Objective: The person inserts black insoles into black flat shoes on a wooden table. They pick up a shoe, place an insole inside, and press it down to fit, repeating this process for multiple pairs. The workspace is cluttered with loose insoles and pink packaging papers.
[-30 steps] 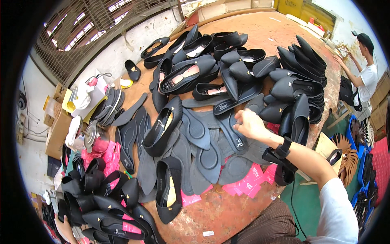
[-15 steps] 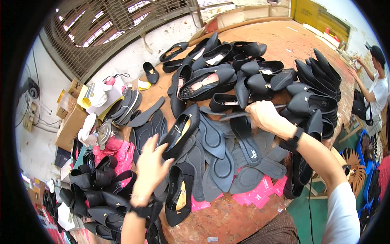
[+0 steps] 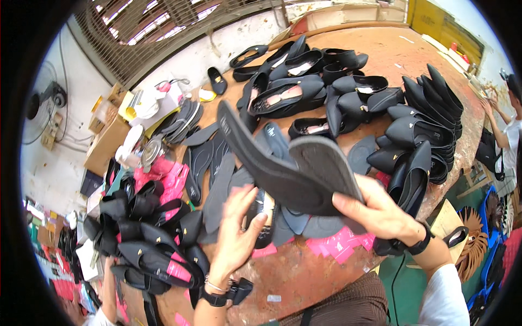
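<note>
Two dark grey shoe insoles (image 3: 261, 160) are raised in front of me, pinched between the thumb and fingers of my right hand (image 3: 378, 209). They splay apart, the nearer one long and slightly curved. My left hand (image 3: 236, 231) is open over the table, its thumb and fingers apart and partly blurred. Just behind it, a black pointed flat shoe (image 3: 265, 217) with a pale inside shows in part; the raised insoles and the hand hide much of it. Loose insoles (image 3: 220, 190) lie around and beneath.
Many black flats (image 3: 288, 95) crowd the table's far side, with a nested stack (image 3: 435, 103) at right. More black shoes (image 3: 163, 252) pile at left beside pink packets (image 3: 168, 182). Another person's arm (image 3: 109, 293) shows lower left; a co-worker (image 3: 508, 127) is far right.
My right hand has come from the insole pile toward me, bringing up two insoles. My left hand has moved right and nearer. The two flats before me are now largely covered or out of sight.
</note>
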A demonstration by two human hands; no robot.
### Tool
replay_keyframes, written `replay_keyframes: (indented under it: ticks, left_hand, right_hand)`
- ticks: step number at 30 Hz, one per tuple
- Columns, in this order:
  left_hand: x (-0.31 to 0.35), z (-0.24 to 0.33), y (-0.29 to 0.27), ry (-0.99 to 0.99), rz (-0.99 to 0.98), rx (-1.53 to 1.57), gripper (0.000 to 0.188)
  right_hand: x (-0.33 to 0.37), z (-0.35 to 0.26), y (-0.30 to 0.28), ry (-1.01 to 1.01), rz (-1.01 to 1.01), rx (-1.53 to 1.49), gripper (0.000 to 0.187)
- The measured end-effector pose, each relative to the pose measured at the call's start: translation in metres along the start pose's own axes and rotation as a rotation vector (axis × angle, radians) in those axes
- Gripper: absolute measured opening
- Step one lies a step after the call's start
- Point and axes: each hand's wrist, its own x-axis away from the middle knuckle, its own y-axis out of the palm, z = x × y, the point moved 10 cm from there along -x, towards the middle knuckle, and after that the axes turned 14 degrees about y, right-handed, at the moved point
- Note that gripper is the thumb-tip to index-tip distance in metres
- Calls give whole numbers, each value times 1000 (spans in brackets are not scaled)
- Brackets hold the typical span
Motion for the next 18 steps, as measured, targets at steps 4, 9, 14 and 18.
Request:
replay_keyframes:
  ticks: [4, 9, 14, 18]
  left_hand:
    - [31, 26, 30, -421, 412, 1148, 26]
    - [33, 80, 11, -158, 387, 568, 21]
    - [-7, 73, -22, -76, 632, 703, 24]
    - [-36, 20, 45, -235, 136, 321, 58]
  right_hand:
    - [21, 25, 43, 133, -126, -243, 48]
    - [53, 38, 7, 44, 259, -21, 37]
    - [119, 62, -98, 156, 729, -200, 41]
    - [134, 64, -62, 158, 542, -537, 56]
